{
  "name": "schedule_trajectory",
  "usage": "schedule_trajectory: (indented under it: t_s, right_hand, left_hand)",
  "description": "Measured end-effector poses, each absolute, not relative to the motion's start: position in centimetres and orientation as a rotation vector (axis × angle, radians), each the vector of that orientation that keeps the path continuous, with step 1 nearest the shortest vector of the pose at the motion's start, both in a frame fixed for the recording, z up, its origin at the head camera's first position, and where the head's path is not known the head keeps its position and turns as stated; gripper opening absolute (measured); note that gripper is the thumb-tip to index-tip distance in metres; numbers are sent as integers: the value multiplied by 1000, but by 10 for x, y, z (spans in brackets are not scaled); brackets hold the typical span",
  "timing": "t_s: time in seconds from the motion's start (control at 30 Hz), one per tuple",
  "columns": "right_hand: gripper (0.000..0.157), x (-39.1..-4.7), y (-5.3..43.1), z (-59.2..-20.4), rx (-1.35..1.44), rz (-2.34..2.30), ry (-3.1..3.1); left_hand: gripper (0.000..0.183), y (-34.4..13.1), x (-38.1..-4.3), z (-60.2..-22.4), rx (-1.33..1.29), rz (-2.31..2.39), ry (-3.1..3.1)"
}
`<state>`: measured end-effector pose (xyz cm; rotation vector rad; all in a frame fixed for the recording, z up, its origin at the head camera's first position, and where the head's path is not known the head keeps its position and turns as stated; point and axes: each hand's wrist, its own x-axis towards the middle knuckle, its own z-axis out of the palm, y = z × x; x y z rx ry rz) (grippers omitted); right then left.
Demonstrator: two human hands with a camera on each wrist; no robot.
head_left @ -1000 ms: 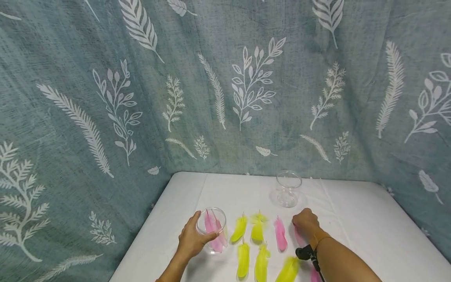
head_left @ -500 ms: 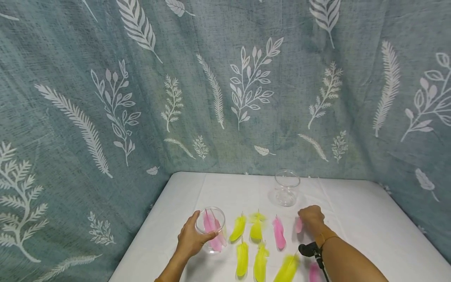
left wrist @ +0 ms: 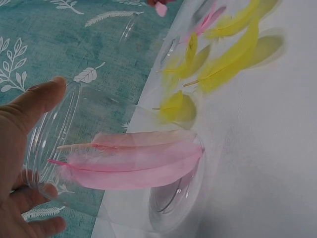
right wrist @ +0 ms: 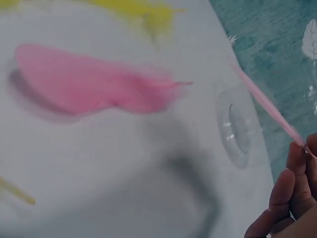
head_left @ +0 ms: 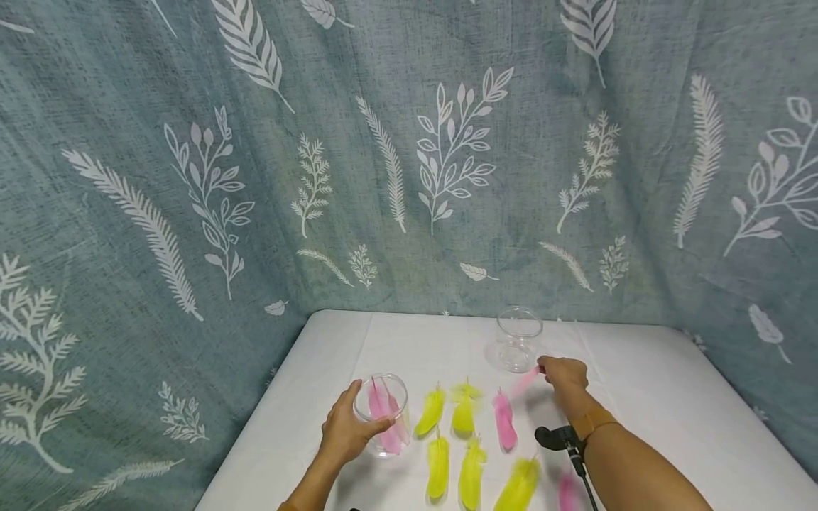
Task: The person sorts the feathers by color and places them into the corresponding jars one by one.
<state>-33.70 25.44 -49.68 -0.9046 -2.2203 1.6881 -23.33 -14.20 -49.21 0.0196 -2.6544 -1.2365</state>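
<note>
My left hand (head_left: 345, 429) grips a clear cup (head_left: 406, 397) near its rim, thumb on one side and fingers on the other. Inside stand pink feathers (left wrist: 133, 166), tips up, one paler than the other. My right hand (head_left: 564, 376) pinches another pink feather (head_left: 525, 382) by its quill end, above the table; the right wrist view shows this feather (right wrist: 270, 106) nearly edge-on. Below it lies a pink feather (head_left: 505, 420), and one more pink feather (head_left: 566, 490) lies near the right forearm. Several yellow feathers (head_left: 438, 468) are spread between the hands.
A second clear cup (head_left: 516, 358) stands at the back of the white table (head_left: 422, 341), just left of the right hand. Behind the table hangs a blue-green curtain (head_left: 396, 270) with white leaf prints. A small black camera (head_left: 554, 438) sits on the right wrist.
My right hand has lifted the pink feather off the table and moved back toward the far cup; the feather now points left from the fingertips. The left hand keeps its grip on the near cup.
</note>
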Motion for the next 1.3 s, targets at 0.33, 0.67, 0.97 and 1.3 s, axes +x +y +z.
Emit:
schedule_trajectory:
  t_s: [0.33, 0.67, 0.97, 1.3]
  right_hand:
    - [21, -343, 232, -458, -831, 1961, -2022]
    - [23, -338, 200, -414, -722, 2126, -1971]
    - [29, -328, 165, -389, -563, 2200, -2018]
    - [23, -315, 119, -374, -363, 2263, -2063]
  left_hand:
    - [99, -143, -234, -494, 6, -1248, -2648]
    - [100, -143, -235, -494, 37, -1251, -2652]
    - [100, -143, -235, -494, 24, -1234, -2658]
    - [100, -144, -236, -495, 6, -1228, -2657]
